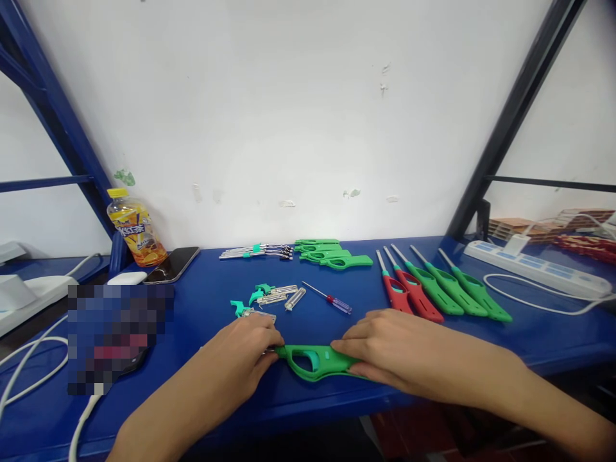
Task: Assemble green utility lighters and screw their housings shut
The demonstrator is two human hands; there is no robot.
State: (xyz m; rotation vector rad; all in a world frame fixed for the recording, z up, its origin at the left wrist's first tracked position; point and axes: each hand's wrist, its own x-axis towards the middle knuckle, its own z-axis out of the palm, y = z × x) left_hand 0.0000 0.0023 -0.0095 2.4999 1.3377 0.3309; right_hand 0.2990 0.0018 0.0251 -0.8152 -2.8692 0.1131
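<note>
A green long-neck lighter (pixel 327 360) lies near the table's front edge, its trigger opening facing me and a teal trigger showing inside. My left hand (pixel 248 346) pinches its left, nozzle end; the fingers cover most of that tip. Around the handle's right end, my right hand (pixel 380 350) is closed with thumb and fingers. A thin gap shows along the handle's lower edge. Just beyond the left hand are teal triggers (pixel 260 292) and clear fuel tanks (pixel 294 299). A screwdriver (pixel 332 299) with a clear purple handle rests behind the lighter.
Metal lighter tubes (pixel 250 251) and green handle shells (pixel 332 253) lie by the wall. At right are several red and green lighters (pixel 433 285) and a power strip (pixel 539 269). A drink bottle (pixel 137 228), a phone (pixel 173 264) and a white cable (pixel 84 417) are at left.
</note>
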